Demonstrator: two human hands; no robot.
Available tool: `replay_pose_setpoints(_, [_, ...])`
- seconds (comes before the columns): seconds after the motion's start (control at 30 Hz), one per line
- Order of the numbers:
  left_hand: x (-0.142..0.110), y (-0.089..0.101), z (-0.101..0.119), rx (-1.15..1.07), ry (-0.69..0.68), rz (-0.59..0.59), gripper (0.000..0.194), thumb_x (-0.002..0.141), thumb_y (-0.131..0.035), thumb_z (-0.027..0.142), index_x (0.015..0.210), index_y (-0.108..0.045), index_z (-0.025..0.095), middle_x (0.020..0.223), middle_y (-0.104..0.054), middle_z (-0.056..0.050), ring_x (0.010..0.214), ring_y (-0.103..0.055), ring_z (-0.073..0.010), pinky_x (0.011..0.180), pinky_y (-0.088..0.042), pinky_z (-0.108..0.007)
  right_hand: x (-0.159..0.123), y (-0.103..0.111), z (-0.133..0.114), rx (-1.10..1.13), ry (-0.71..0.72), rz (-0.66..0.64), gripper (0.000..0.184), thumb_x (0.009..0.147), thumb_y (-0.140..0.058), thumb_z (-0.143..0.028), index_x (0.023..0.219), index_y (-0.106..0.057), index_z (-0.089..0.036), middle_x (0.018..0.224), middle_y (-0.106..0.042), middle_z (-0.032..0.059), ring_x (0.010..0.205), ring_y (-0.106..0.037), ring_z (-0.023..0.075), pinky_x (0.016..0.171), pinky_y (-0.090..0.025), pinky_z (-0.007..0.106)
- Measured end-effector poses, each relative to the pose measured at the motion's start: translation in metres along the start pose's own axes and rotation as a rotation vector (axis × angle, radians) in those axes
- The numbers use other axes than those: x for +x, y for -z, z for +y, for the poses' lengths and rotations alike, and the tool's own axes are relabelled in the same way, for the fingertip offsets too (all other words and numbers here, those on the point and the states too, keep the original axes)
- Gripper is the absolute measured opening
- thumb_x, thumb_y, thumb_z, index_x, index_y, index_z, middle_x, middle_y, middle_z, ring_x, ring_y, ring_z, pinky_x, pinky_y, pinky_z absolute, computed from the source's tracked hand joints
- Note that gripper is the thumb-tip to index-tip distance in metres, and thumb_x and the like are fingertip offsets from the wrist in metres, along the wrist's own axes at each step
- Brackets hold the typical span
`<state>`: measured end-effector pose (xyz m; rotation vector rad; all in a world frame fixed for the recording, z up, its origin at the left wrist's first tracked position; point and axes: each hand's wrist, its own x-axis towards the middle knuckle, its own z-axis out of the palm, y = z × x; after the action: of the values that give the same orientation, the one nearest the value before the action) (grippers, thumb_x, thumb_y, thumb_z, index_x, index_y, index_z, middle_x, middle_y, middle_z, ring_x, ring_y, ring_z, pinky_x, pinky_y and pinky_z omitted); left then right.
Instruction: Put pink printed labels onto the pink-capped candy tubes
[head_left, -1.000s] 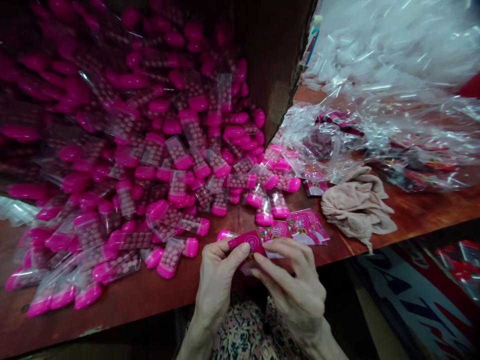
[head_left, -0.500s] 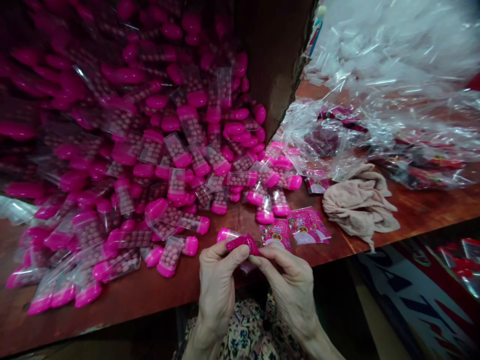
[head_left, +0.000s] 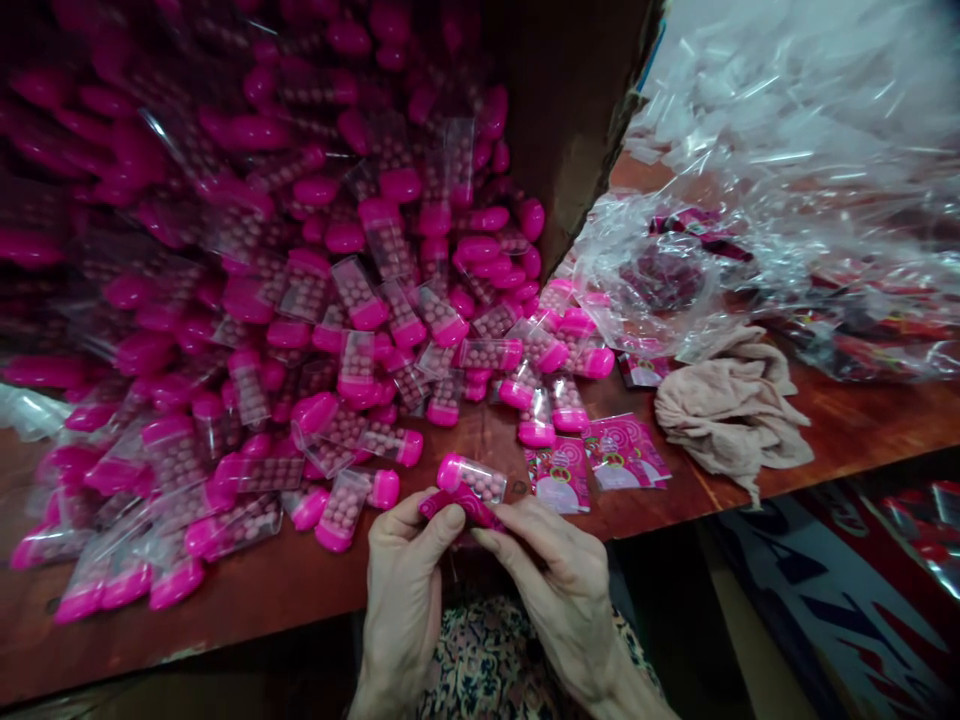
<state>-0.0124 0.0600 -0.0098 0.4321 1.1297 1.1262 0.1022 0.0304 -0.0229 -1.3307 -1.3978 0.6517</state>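
My left hand and my right hand meet at the table's front edge, both pinched on one small pink printed packet held edge-on between thumbs and fingers. Just beyond it lies a clear candy tube with a pink cap. A few flat pink packets rest on the table to the right of my hands. A big heap of pink-capped candy tubes in clear sleeves spills from a brown cardboard box toward me.
A crumpled beige cloth lies on the red-brown table at right. Behind it sit heaps of clear plastic bags, some with dark red packets inside. Printed cartons stand below the table edge at right.
The packet, held face-up a second ago, is now turned edge-on and lower between my fingers. My hands have drawn slightly closer to me, and the view shifted a little.
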Motion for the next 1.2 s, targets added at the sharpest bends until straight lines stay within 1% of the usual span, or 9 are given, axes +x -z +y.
replay_pose_setpoints(0.1, [-0.0017,0.0015,0.0011,0.001,0.004,0.0,0.011,0.062,-0.078,0.019,0.072,-0.073,0.017,0.067,-0.071,-0.001,0.063,-0.062,-0.0107,0.064,-0.051,-0.02,0.0024,-0.0012,0.0007,0.014,0.025,0.038,0.013,0.079,-0.064,-0.012,0.088,-0.071,-0.019,0.07,-0.068,0.0017,0.059,-0.063,0.0142,0.055,-0.054,0.025])
replay_pose_setpoints(0.2, [-0.0035,0.0042,0.004,0.046,0.002,-0.028,0.028,0.064,-0.076,0.017,0.092,-0.072,0.02,0.088,-0.074,-0.004,0.078,-0.066,-0.0146,0.072,-0.052,-0.022,0.0043,-0.0002,0.0016,0.013,0.026,0.059,0.013,0.079,-0.064,-0.012,0.087,-0.071,-0.02,0.067,-0.068,0.0007,0.057,-0.062,0.0134,0.053,-0.053,0.024])
replay_pose_setpoints(0.27, [-0.0039,0.0069,0.006,0.086,-0.01,-0.085,0.031,0.065,-0.075,0.018,0.096,-0.071,0.021,0.093,-0.073,-0.005,0.083,-0.066,-0.0161,0.073,-0.052,-0.023,0.0049,0.0013,0.0027,0.017,0.023,0.056,0.014,0.078,-0.064,-0.012,0.088,-0.071,-0.02,0.067,-0.068,0.0005,0.057,-0.063,0.0133,0.053,-0.053,0.024])
replay_pose_setpoints(0.4, [-0.0013,0.0104,0.0067,0.116,-0.051,-0.142,0.019,0.067,-0.074,0.022,0.086,-0.073,0.02,0.085,-0.073,-0.003,0.077,-0.065,-0.0138,0.07,-0.052,-0.02,0.005,0.0045,0.0061,0.026,0.023,0.035,0.016,0.078,-0.064,-0.011,0.089,-0.07,-0.021,0.071,-0.069,0.001,0.06,-0.064,0.0137,0.055,-0.054,0.025])
replay_pose_setpoints(0.53, [0.0021,0.0085,0.0037,0.136,-0.073,-0.106,0.003,0.066,-0.074,0.017,0.068,-0.073,0.019,0.066,-0.068,0.001,0.062,-0.06,-0.008,0.06,-0.049,-0.015,0.0041,0.0057,0.0067,0.045,-0.006,-0.048,0.012,0.081,-0.062,-0.014,0.086,-0.071,-0.02,0.068,-0.067,0.0014,0.06,-0.062,0.0134,0.055,-0.053,0.024])
replay_pose_setpoints(0.7, [0.0036,0.0062,0.0001,0.0,-0.071,0.03,0.014,0.056,-0.08,0.017,0.055,-0.067,0.016,0.053,-0.061,0.005,0.05,-0.053,-0.0045,0.051,-0.044,-0.012,0.0025,0.0034,-0.0007,0.076,-0.112,-0.168,0.014,0.085,-0.058,-0.019,0.086,-0.071,-0.019,0.069,-0.066,0.0017,0.063,-0.061,0.0134,0.054,-0.051,0.023])
replay_pose_setpoints(0.83, [0.0043,0.0069,0.0002,-0.023,-0.056,0.087,0.015,0.055,-0.082,0.019,0.061,-0.068,0.016,0.057,-0.065,0.004,0.053,-0.056,-0.006,0.055,-0.046,-0.014,0.0037,0.0005,-0.0018,0.101,-0.165,-0.143,0.015,0.085,-0.057,-0.019,0.085,-0.072,-0.017,0.069,-0.066,0.0015,0.061,-0.061,0.013,0.054,-0.05,0.022])
replay_pose_setpoints(1.0, [0.0019,0.0073,0.0012,-0.002,-0.004,0.019,0.026,0.062,-0.079,0.026,0.085,-0.072,0.017,0.077,-0.072,-0.002,0.071,-0.064,-0.0128,0.072,-0.051,-0.023,0.0085,-0.0014,0.004,0.111,-0.114,-0.064,0.015,0.084,-0.058,-0.017,0.087,-0.072,-0.02,0.071,-0.069,0.0006,0.06,-0.063,0.0127,0.055,-0.051,0.022])
replay_pose_setpoints(1.2, [0.0009,0.0048,0.0006,-0.009,0.011,0.051,0.01,0.064,-0.077,0.022,0.07,-0.072,0.015,0.066,-0.071,-0.001,0.06,-0.063,-0.0089,0.061,-0.05,-0.016,0.0107,0.0045,0.0053,0.04,-0.024,-0.071,0.018,0.089,-0.052,-0.022,0.093,-0.07,-0.02,0.075,-0.069,0.0018,0.064,-0.064,0.0136,0.059,-0.053,0.024])
